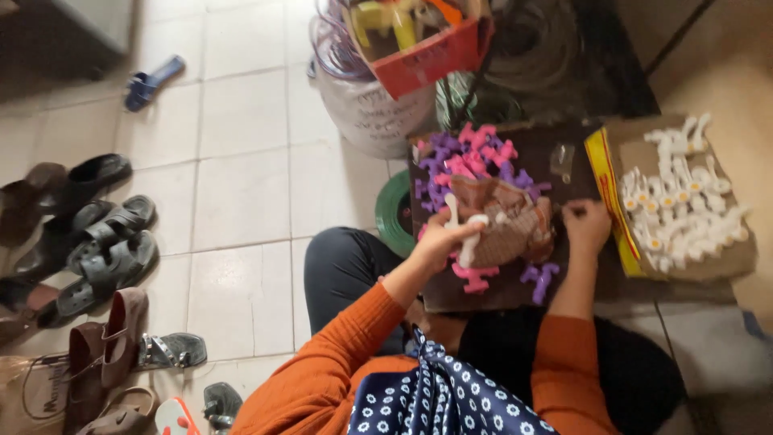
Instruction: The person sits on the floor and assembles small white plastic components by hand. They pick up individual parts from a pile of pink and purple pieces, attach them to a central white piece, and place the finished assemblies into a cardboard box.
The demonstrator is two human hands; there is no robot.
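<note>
White-tiled floor [241, 185] spreads under a dark board [564, 278] on the person's lap, beside one cardboard box [725, 258] of too many white plastic taps [676, 201] to count. About twenty pink and purple handles [471, 157] crowd a brown cloth [507, 221]; reaching could nudge some off the edge. Left hand [439, 238] fingers grip one white tap [469, 238]; right hand [588, 225] presses the board, fingers curled, grasp unclear.

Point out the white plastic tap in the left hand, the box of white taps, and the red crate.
White plastic tap [469, 242], head view, its body.
Box of white taps [729, 262], head view, cardboard rim.
Red crate [427, 64], head view, front wall.
</note>
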